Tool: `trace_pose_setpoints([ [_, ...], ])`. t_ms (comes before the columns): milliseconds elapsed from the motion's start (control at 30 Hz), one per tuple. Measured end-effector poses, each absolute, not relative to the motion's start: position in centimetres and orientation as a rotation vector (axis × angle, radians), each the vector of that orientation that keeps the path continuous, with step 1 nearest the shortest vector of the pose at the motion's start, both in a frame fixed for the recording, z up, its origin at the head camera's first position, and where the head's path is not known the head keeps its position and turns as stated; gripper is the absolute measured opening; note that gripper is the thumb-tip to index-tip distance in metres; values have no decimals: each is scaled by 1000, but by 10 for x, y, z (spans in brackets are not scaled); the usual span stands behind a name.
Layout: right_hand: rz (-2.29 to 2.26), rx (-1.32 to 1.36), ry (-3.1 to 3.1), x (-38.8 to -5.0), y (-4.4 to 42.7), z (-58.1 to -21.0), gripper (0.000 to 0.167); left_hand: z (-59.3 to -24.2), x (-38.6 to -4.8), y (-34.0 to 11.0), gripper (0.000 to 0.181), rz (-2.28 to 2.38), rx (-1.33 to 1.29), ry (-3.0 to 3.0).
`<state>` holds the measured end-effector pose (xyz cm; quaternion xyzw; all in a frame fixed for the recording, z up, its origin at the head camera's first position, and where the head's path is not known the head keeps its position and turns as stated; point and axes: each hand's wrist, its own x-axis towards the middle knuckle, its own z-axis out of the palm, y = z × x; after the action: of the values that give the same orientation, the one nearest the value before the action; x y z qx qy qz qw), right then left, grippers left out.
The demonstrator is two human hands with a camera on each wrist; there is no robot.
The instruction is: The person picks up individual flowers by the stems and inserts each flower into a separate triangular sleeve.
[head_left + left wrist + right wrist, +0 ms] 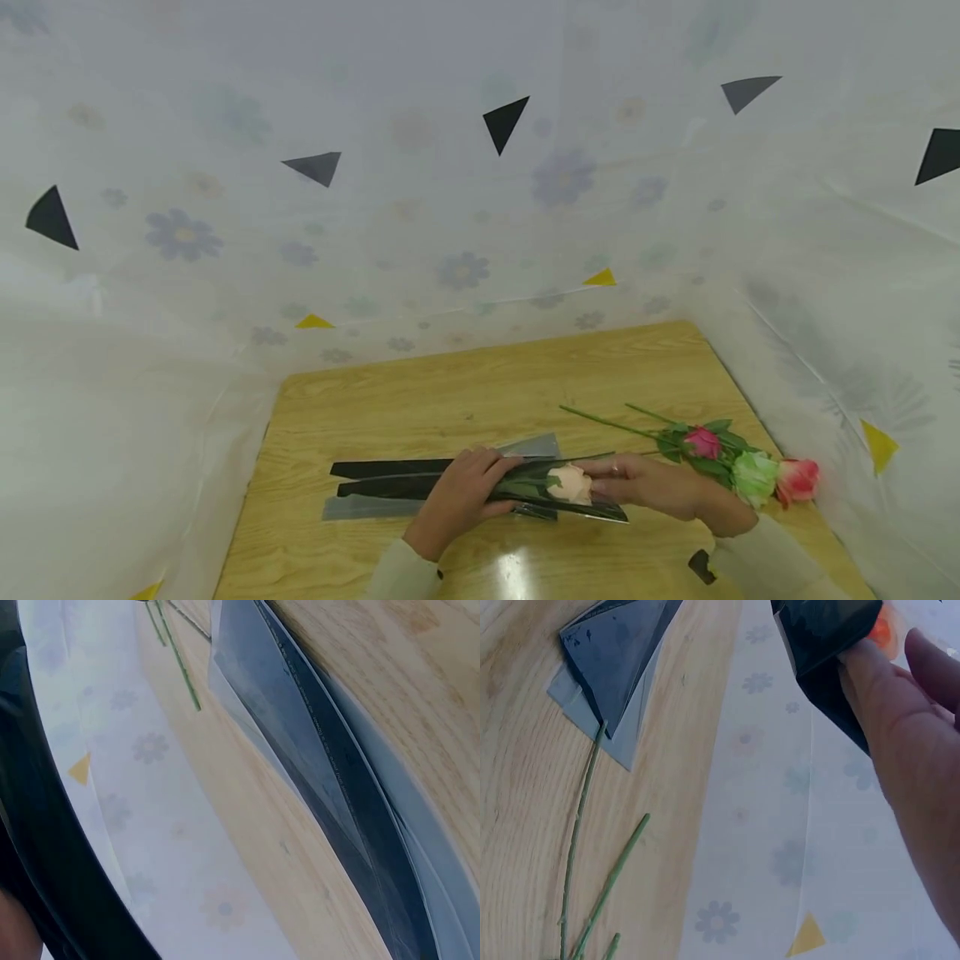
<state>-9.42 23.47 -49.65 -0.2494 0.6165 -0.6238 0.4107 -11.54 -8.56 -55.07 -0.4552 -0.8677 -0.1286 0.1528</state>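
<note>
A peach rose (570, 484) lies in a black wrapping sleeve (390, 483), its bloom at the sleeve's right end. My left hand (467, 490) grips the sleeve around its middle, thumb on the near side. At the bloom, my right hand (645, 485) reaches in from the right, touching the rose and the sleeve's edge. In the right wrist view its fingers (870, 682) extend along the black wrap, with the thumb apart and an orange patch of bloom between. Beneath lie grey and black wrapping sheets (300, 750); the hands partly hide them.
Several roses lie at the table's right: a dark pink one (702, 442), a green-white one (754, 478) and a pink-red one (798, 481). Their green stems (600, 419) point left. White flowered sheeting (450, 208) rises around the wooden table (360, 408).
</note>
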Motion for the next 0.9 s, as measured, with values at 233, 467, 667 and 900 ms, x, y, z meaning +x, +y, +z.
trace_pose_setpoints([
  [233,-1697,-465,1731,-96,242,-504,46,-554,-116,-89,66,-358,-1203,-2566],
  [467,-1192,-548,2971,-95,229,-495,36,-558,-117,-92,71,-270,-1139,-2569],
  [667,-435,-1170,3268,-86,194,-499,81,-555,-115,-81,70,-201,-1157,-2577],
  [900,62,-1083,3141,-75,155,-508,90,-552,-110,-57,66,-130,-1253,-2533],
])
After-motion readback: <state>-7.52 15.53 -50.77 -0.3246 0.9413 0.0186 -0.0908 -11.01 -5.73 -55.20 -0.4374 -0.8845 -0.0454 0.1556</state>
